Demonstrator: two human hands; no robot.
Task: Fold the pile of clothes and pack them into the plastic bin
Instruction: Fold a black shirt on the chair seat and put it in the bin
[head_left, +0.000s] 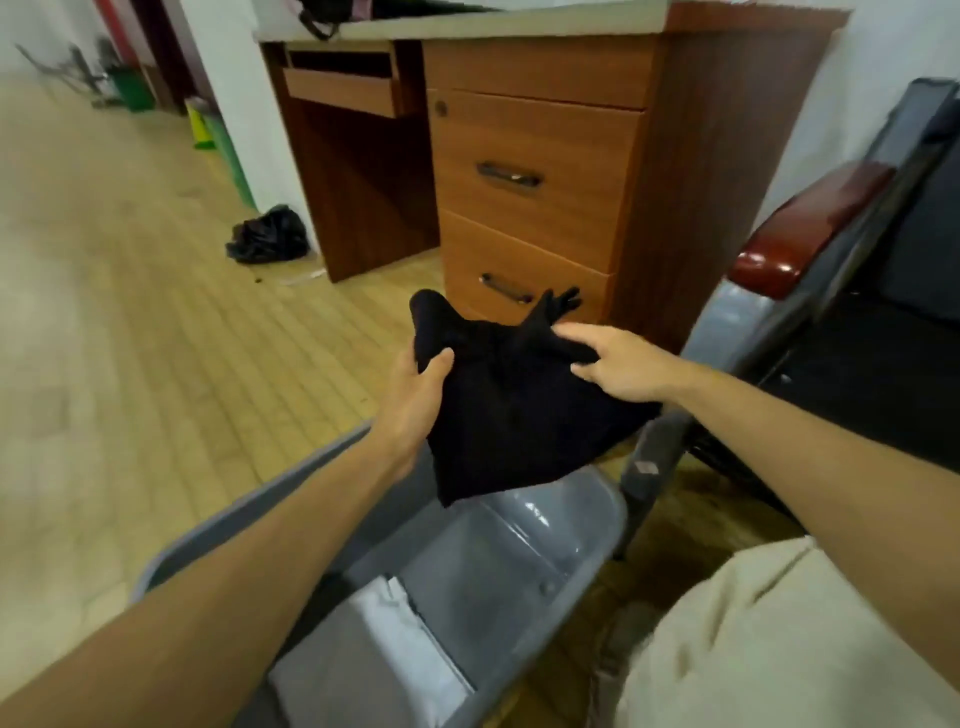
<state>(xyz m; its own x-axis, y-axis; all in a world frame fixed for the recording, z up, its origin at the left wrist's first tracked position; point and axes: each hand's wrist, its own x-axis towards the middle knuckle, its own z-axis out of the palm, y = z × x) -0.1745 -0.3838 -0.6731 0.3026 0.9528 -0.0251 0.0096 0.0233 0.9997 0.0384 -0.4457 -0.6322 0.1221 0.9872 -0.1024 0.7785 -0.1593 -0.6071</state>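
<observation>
Head view: the left hand (415, 397) grips the left edge of a bunched black garment (514, 410), thumb on top; the right hand (621, 366) pinches its right side; the garment hangs in the air above the grey plastic bin (566, 525); pale folded clothes (384, 654) lie inside the bin; a wooden desk (535, 156) stands beyond

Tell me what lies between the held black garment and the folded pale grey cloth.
Head view: only bare floor of the translucent grey plastic bin separates black garment from folded pale grey cloth.
</observation>
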